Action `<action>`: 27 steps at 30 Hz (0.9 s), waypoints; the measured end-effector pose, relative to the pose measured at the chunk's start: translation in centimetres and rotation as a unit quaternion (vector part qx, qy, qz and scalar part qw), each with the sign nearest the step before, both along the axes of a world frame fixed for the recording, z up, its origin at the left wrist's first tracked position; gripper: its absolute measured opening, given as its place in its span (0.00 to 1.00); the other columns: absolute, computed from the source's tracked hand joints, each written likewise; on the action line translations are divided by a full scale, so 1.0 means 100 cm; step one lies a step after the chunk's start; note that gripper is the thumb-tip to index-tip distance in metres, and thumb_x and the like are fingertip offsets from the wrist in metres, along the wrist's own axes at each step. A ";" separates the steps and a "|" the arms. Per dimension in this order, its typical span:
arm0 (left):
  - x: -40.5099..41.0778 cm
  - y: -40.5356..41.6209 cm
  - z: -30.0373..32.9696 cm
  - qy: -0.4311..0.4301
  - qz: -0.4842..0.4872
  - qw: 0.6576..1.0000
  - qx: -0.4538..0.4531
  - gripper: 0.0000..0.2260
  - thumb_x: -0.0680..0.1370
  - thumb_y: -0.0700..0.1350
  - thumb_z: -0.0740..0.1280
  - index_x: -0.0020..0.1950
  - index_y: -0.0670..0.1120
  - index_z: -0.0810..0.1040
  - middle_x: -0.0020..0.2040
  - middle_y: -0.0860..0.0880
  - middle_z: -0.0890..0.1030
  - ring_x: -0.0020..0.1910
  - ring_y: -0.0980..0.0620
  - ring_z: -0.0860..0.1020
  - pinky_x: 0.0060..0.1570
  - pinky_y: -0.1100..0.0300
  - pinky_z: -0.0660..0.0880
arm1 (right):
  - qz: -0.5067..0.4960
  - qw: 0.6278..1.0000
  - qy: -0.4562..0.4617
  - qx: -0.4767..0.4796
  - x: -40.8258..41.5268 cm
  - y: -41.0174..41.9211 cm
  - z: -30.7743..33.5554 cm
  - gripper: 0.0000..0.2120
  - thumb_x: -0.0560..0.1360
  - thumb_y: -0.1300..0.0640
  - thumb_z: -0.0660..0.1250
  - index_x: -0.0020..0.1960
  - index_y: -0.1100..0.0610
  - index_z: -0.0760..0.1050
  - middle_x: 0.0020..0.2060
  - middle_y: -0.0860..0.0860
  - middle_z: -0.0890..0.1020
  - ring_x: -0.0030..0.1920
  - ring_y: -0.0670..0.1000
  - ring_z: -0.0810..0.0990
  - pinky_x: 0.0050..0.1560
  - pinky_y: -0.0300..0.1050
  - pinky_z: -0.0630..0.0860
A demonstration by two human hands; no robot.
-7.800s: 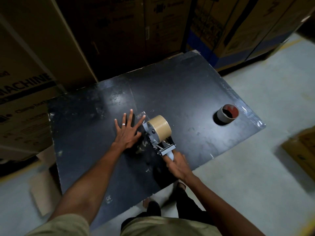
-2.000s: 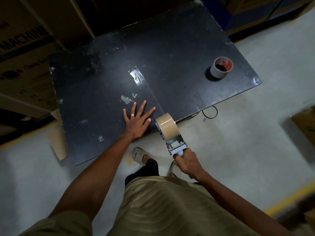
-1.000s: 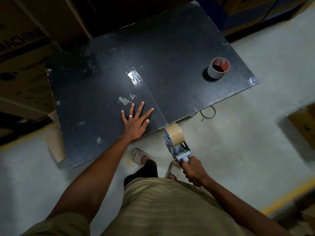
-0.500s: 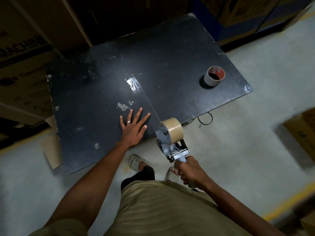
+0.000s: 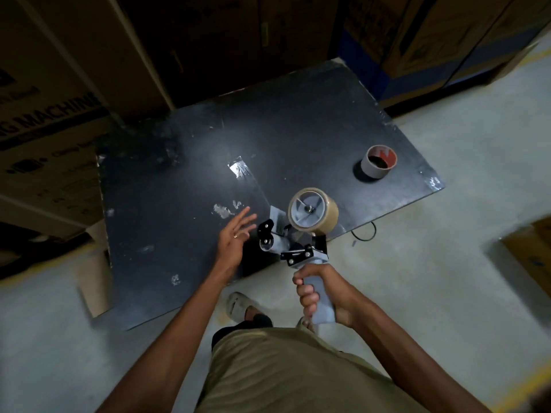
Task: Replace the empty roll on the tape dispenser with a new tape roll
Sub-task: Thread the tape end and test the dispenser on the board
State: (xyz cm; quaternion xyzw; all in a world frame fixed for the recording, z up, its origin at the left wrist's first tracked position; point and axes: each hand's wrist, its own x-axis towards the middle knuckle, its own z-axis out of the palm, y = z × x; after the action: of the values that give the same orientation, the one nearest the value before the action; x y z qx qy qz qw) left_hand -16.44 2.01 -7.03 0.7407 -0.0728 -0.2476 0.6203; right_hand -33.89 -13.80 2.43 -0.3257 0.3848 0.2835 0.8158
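Right hand (image 5: 323,296) clenched around the grey handle of the tape dispenser (image 5: 301,242), held in the air over the near edge of the black table (image 5: 179,234). Long axis of the dispenser runs from the handle, nearest the body, up and away toward the table; handle end points back at the person, roll end points toward the table's far side and slightly left. New tape roll (image 5: 313,211), tan, is seated on the dispenser's hub, its open face turned toward the camera so the grey spokes show. Dispenser's front roller and black bracket stick out to the left of the roll, just beside the left hand.

Left hand (image 5: 234,239) open, fingers spread and loose, grasping nothing, palm partly turned up, above the table next to the dispenser.

Empty roll (image 5: 378,161), 1 grey core standing on end, sits near the table's far right corner, well apart from both hands.

A strip of clear tape (image 5: 243,174) lies on the table.
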 end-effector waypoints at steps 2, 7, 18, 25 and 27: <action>-0.004 -0.004 0.015 0.055 0.013 0.996 -0.063 0.28 0.76 0.25 0.57 0.70 0.48 0.75 0.65 0.46 0.81 0.60 0.50 0.81 0.55 0.56 0.78 | -0.015 0.999 -0.011 0.037 0.012 -0.002 0.004 0.09 0.74 0.58 0.62 0.35 0.55 0.70 0.28 0.47 0.63 0.24 0.44 0.61 0.24 0.36 0.61; -0.012 -0.010 0.033 0.091 0.040 0.988 -0.121 0.30 0.74 0.24 0.60 0.62 0.55 0.80 0.63 0.50 0.82 0.65 0.50 0.78 0.56 0.57 0.78 | -0.041 0.995 -0.022 0.093 0.035 -0.006 0.006 0.09 0.74 0.58 0.62 0.35 0.55 0.70 0.26 0.46 0.65 0.22 0.43 0.62 0.23 0.35 0.60; -0.001 -0.018 0.041 0.035 0.106 0.991 -0.078 0.25 0.73 0.31 0.72 0.68 0.46 0.76 0.62 0.55 0.81 0.62 0.58 0.80 0.61 0.59 0.77 | -0.065 0.993 -0.020 0.094 0.070 -0.010 0.008 0.10 0.74 0.58 0.62 0.34 0.55 0.70 0.25 0.46 0.66 0.22 0.43 0.64 0.22 0.35 0.62; 0.026 -0.017 0.035 0.013 0.076 0.996 -0.054 0.24 0.72 0.28 0.72 0.64 0.47 0.78 0.45 0.56 0.85 0.44 0.62 0.82 0.46 0.69 0.78 | -0.070 0.993 -0.019 0.088 0.083 -0.014 0.007 0.08 0.73 0.59 0.63 0.35 0.55 0.70 0.25 0.46 0.66 0.22 0.43 0.64 0.22 0.35 0.63; 0.032 -0.016 0.030 0.009 0.070 0.997 -0.043 0.22 0.72 0.27 0.71 0.61 0.46 0.79 0.39 0.59 0.85 0.41 0.64 0.81 0.44 0.71 0.77 | -0.069 0.993 -0.016 0.090 0.086 -0.013 0.006 0.07 0.73 0.59 0.63 0.35 0.55 0.70 0.25 0.46 0.66 0.22 0.44 0.64 0.22 0.36 0.63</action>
State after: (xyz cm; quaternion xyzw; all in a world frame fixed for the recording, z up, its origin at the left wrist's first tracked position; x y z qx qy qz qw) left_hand -13.28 0.41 -3.99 0.7140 -0.0257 -0.2068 0.6684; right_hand -25.33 -15.13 3.02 -0.2282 0.3661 0.2552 0.8653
